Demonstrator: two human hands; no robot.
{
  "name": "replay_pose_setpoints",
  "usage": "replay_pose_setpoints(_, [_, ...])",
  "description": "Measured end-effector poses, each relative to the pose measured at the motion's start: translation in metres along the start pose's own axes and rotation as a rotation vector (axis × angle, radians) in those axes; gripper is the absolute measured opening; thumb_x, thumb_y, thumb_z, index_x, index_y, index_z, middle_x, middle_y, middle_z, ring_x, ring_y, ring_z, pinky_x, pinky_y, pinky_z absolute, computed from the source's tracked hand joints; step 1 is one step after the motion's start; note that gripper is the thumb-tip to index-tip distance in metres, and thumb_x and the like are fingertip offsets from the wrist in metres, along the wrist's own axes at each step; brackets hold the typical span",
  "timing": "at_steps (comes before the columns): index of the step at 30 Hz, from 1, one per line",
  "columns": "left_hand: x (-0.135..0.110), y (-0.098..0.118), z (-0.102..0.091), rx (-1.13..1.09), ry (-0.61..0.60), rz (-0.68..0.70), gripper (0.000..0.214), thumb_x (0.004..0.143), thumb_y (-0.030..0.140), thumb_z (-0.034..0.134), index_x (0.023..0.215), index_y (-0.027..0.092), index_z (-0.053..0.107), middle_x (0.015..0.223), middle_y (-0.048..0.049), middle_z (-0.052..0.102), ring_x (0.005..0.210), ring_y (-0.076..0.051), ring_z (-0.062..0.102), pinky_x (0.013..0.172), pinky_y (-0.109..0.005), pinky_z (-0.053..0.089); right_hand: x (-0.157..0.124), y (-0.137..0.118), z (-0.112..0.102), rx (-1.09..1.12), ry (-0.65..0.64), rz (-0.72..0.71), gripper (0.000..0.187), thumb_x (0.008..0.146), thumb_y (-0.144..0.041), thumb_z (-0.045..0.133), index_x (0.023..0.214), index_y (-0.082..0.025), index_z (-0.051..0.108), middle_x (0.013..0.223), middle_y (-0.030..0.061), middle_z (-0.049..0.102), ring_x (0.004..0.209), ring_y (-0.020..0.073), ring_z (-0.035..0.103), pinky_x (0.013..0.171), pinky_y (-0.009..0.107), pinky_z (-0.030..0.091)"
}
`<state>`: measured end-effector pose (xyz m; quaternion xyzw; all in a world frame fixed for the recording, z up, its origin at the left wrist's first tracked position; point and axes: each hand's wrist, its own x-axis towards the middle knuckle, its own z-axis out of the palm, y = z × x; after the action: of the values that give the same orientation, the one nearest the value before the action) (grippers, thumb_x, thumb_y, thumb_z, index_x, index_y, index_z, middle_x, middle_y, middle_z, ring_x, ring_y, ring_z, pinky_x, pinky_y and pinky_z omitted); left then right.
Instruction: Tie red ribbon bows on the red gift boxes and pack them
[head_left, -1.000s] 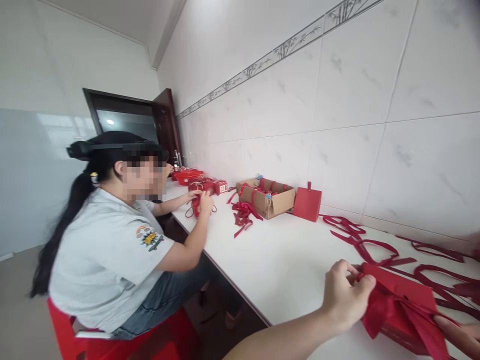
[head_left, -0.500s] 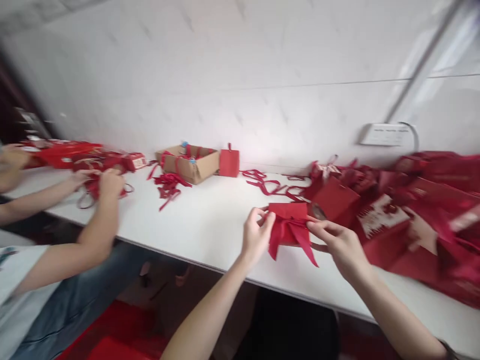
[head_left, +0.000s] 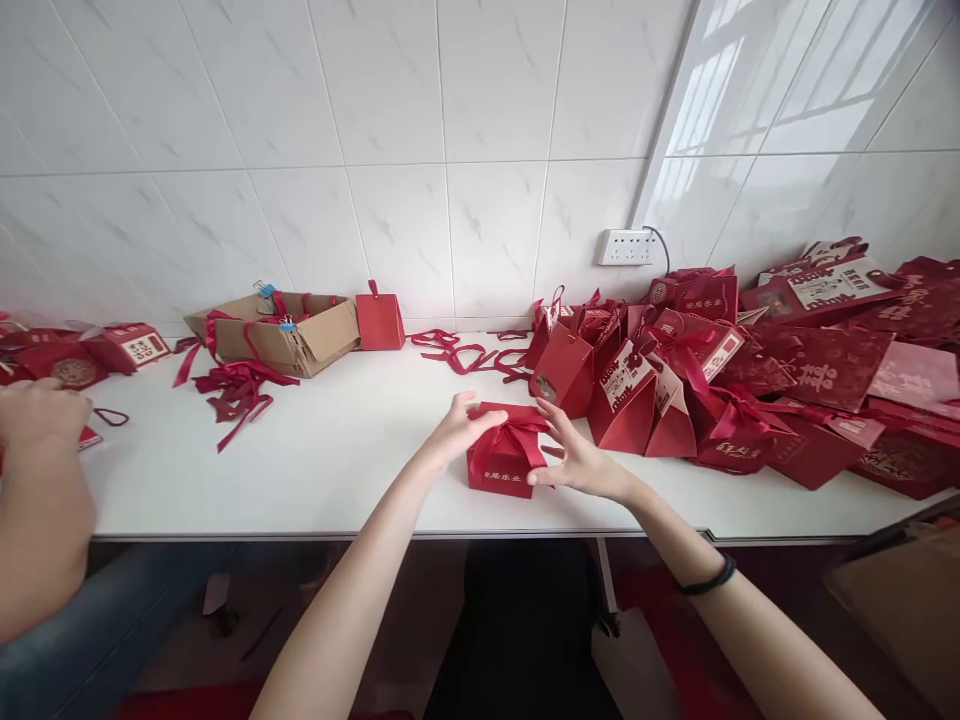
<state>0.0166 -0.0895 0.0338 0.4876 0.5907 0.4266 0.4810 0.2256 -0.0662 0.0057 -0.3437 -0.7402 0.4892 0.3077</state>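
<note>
A small red gift box (head_left: 501, 470) with a red ribbon bow on top stands on the white table (head_left: 345, 470) straight ahead of me. My left hand (head_left: 459, 430) grips its left top edge, thumb across the lid. My right hand (head_left: 574, 458) rests against the box's right side with fingers spread, one fingertip near the bow. Both forearms reach in from below.
A pile of finished red gift boxes and bags (head_left: 750, 370) fills the right of the table. Loose red ribbons (head_left: 461, 352) lie behind. A cardboard box (head_left: 281, 330) with ribbons and a red box (head_left: 380, 318) stand at the back left. A co-worker's hand (head_left: 41, 420) is at far left.
My view swung right from the co-worker to the table ahead. The red box, held up and worked at its ribbon earlier, now stands on the table between my hands.
</note>
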Motion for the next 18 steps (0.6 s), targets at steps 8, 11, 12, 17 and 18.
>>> replay_pose_setpoints(8, [0.001, -0.026, 0.006, -0.276, -0.083, 0.076, 0.067, 0.073, 0.051, 0.066, 0.129, 0.026, 0.039, 0.128, -0.0119, 0.055, 0.114, -0.026, 0.056, 0.094, -0.039, 0.046, 0.006, 0.008, 0.014, 0.11, 0.12, -0.068, 0.104, 0.058, -0.037, 0.081, 0.142, -0.026, 0.022, 0.143, 0.0152, 0.033, 0.135, 0.0315, 0.03, 0.103, 0.052, 0.037])
replay_pose_setpoints(11, [0.0, -0.048, 0.006, -0.403, 0.086, 0.127, 0.051, 0.081, 0.056, 0.049, 0.119, 0.023, 0.045, 0.136, -0.0121, 0.048, 0.122, -0.025, 0.051, 0.092, -0.038, 0.048, 0.005, 0.002, -0.004, 0.234, 0.217, -0.062, 0.1, 0.055, -0.032, 0.085, 0.139, -0.027, 0.03, 0.139, 0.0137, 0.04, 0.129, 0.0296, 0.041, 0.106, 0.051, 0.034])
replay_pose_setpoints(12, [0.0, -0.054, 0.006, -0.396, 0.162, 0.138, 0.046, 0.081, 0.054, 0.05, 0.114, 0.022, 0.048, 0.135, -0.0126, 0.048, 0.124, -0.025, 0.049, 0.093, -0.037, 0.048, 0.005, -0.003, -0.012, 0.333, 0.234, -0.045, 0.094, 0.058, -0.033, 0.083, 0.137, -0.028, 0.033, 0.136, 0.0123, 0.044, 0.124, 0.0278, 0.047, 0.103, 0.05, 0.038])
replay_pose_setpoints(17, [-0.007, -0.071, 0.012, -0.095, 0.12, 0.249, 0.026, 0.072, 0.037, 0.06, 0.089, 0.018, 0.06, 0.113, -0.0113, 0.063, 0.116, -0.027, 0.054, 0.102, -0.042, 0.04, -0.001, -0.041, -0.039, 1.013, 0.042, -0.057, 0.037, 0.077, -0.044, 0.066, 0.106, -0.022, 0.059, 0.102, 0.0038, 0.069, 0.088, 0.0165, 0.067, 0.077, 0.031, 0.057])
replay_pose_setpoints(18, [-0.008, -0.071, 0.013, 0.029, 0.083, 0.286, 0.024, 0.073, 0.036, 0.059, 0.089, 0.018, 0.061, 0.11, -0.01, 0.064, 0.113, -0.026, 0.056, 0.102, -0.043, 0.04, -0.004, -0.048, -0.04, 1.105, -0.02, -0.082, 0.035, 0.079, -0.046, 0.063, 0.103, -0.021, 0.06, 0.098, 0.0032, 0.07, 0.086, 0.016, 0.068, 0.075, 0.03, 0.058])
